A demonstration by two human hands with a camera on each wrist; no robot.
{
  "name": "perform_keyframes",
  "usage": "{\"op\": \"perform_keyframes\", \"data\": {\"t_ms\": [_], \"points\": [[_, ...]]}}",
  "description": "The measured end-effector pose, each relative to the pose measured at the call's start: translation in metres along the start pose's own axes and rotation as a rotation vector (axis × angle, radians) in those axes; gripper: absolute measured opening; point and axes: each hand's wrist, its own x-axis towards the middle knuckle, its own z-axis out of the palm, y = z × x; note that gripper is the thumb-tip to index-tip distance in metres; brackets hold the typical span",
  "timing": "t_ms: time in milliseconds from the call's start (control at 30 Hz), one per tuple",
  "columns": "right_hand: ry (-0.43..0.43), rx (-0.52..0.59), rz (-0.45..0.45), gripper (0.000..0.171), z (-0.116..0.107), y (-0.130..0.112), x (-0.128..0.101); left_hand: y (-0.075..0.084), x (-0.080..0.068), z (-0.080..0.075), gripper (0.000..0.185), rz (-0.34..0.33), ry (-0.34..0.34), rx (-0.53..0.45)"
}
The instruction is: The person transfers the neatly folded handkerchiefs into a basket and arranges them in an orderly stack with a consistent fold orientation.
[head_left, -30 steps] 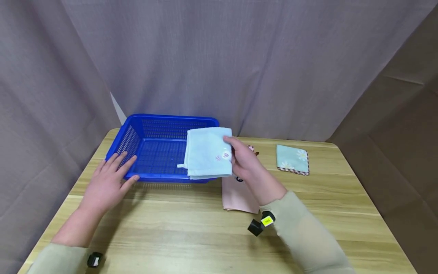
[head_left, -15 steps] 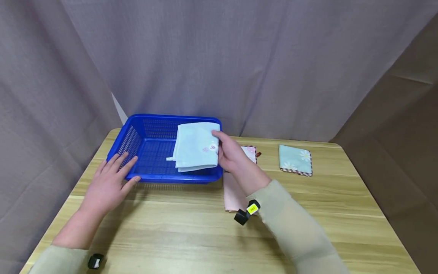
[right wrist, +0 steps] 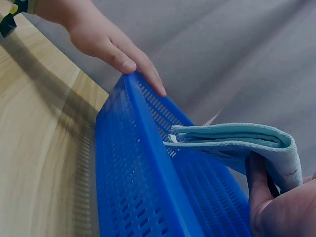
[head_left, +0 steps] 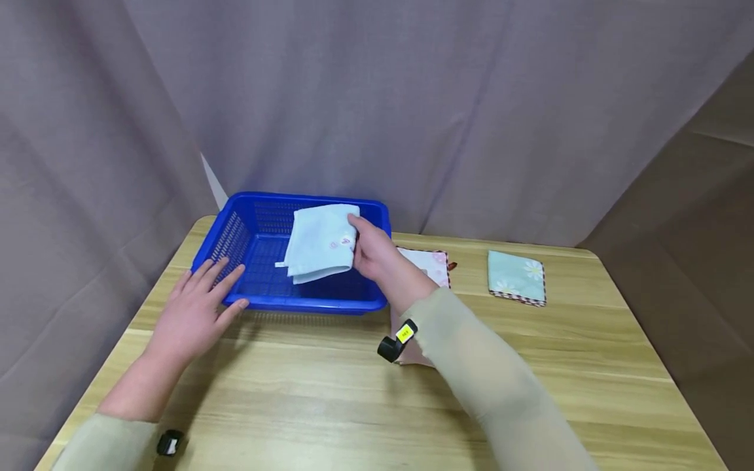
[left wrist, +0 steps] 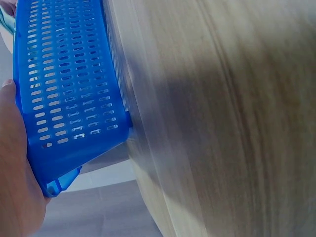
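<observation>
Above the blue basket (head_left: 265, 288), the right hand (head_left: 371, 252) pinches a folded light blue towel (head_left: 318, 242) by its edge, holding it over the inside; a small pink mark on the towel is too small to read. At the basket's near left corner, the left hand (head_left: 194, 314) rests with straight, spread fingers. Right of the basket, on the wooden table (head_left: 330, 399), lie a pink cloth (head_left: 432, 265) and a green flowered cloth (head_left: 517, 277). Behind the basket hangs a grey curtain (head_left: 412, 98).

A staged recording corner: a wooden table (head_left: 330, 386) boxed in by grey curtains (head_left: 412, 98).
</observation>
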Motion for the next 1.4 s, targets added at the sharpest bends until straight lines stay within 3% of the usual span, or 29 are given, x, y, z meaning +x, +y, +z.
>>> {"op": "perform_keyframes", "data": {"t_ms": [333,733,1067,1400], "points": [[-0.016,0.020,0.087,0.032,0.011,-0.002,0.021,0.004,0.000,-0.002,0.065,-0.008,-0.012,0.002],[0.002,0.009,0.110,0.040,0.013,0.001,0.035,0.009,-0.001,-0.001,0.065,0.000,-0.007,0.003],[0.064,-0.015,0.137,0.042,0.006,0.006,0.043,0.012,-0.001,-0.001,0.064,0.007,-0.001,-0.002],[0.137,-0.026,0.159,0.031,0.000,0.008,0.042,0.013,-0.001,0.000,0.063,0.024,0.009,-0.011]]}}
